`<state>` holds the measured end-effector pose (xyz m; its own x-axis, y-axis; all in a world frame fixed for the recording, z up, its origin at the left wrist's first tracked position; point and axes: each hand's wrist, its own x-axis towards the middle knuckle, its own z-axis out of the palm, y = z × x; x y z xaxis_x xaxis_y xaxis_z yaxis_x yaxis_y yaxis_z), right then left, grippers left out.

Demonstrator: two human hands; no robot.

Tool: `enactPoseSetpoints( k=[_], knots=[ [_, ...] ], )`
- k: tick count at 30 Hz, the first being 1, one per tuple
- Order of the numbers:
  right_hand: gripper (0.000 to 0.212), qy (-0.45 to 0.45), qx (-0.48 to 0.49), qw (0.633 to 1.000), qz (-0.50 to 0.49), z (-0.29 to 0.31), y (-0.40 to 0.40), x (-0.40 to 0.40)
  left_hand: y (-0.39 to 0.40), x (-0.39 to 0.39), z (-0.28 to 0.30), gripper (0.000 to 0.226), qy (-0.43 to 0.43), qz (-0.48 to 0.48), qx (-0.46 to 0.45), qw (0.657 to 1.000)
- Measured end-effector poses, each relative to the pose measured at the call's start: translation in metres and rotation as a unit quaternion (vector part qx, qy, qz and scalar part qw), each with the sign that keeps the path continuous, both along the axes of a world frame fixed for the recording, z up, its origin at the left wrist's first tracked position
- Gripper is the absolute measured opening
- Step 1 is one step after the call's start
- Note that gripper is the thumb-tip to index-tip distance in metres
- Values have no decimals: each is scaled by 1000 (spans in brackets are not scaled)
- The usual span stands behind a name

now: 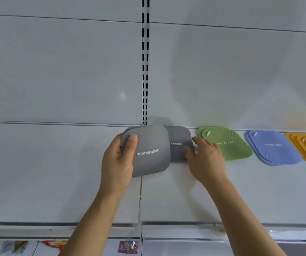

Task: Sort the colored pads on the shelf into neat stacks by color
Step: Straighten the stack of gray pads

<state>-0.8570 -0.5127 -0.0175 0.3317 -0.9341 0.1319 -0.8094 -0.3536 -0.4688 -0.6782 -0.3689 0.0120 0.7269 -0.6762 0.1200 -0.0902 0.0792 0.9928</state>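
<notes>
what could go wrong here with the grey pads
The grey pad in the left hand has its lettering upright, while the second grey pad under the right hand reads upside down, so the stack may end up mismatched. The right hand sits close to the green pads and could nudge that stack. The held pad is pinched at one edge and could slip.

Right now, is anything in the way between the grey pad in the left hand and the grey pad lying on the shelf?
Nothing visible. The held grey pad already overlaps the shelf's grey pad; the right hand only steadies its right edge.
</notes>
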Motion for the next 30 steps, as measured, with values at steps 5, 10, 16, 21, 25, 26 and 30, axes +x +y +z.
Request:
enactPoseSetpoints(
  k=[5,10,16,21,25,26,30],
  knots=[
    [33,142,12,990,11,6,-5,24,12,11,0,19,-11,23,5,1000],
    [60,-23,0,1000,-18,1,12,27,17,12,-3,18,0,34,17,999],
    [35,69,74,994,-48,14,9,15,13,14,-1,22,5,52,29,998],
    [17,-55,-6,998,27,27,21,-6,7,11,1,28,53,54,33,997],
    [16,-54,-19,995,78,70,16,-41,2,14,5,28,88,57,28,994],
    [18,-38,-27,994,103,81,17,-49,1,15,6,27,94,57,29,994],
    [38,-23,-45,985,166,122,28,-63,-6,15,12,32,93,44,25,994]
  ],
)
